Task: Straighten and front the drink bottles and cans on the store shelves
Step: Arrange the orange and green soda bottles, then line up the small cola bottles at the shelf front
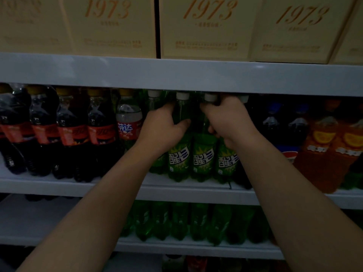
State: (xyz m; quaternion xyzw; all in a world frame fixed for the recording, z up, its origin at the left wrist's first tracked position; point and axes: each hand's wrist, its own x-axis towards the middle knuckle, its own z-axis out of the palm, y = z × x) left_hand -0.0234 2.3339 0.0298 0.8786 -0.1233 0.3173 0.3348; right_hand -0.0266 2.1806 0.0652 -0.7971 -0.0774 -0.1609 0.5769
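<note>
Several green soda bottles with white caps (179, 154) stand at the front of the middle shelf (59, 185). My left hand (163, 126) wraps the shoulder of a green bottle on the left of the group, thumb against the neighbouring bottle. My right hand (229, 118) grips the neck of a green bottle (225, 160) on the right of the group. Both bottles stand upright, labels facing out.
Dark cola bottles (68, 132) and one Fanta bottle (128, 122) stand left of the green ones; dark blue-capped bottles (284, 130) and orange drink bottles (322, 154) stand right. Cream boxes marked 1973 (206, 26) sit above. More green bottles (176, 220) fill the shelf below.
</note>
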